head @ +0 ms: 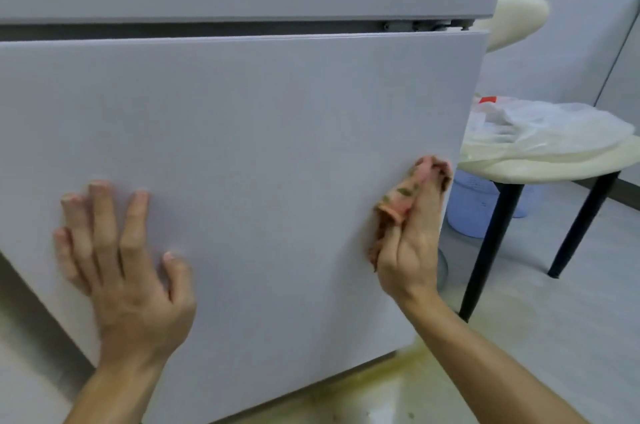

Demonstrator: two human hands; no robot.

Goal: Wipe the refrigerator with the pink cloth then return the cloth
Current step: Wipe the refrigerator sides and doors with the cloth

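The white refrigerator (263, 133) fills most of the view, its lower door facing me under a dark gap below the upper door. My left hand (121, 261) presses flat on the lower door, fingers spread and straight. My right hand (412, 243) holds the pink cloth (398, 202) against the door near its right edge. The cloth is crumpled, with dark stains, and bunches out between my fingers and the door surface.
A cream round table (561, 164) on black legs (485, 243) stands to the right, with a white plastic bag (554, 122) on it. A pale blue basket (474, 205) sits under it. Yellowish stains (391, 378) mark the floor below the door. A cream stool top (519, 18) shows behind.
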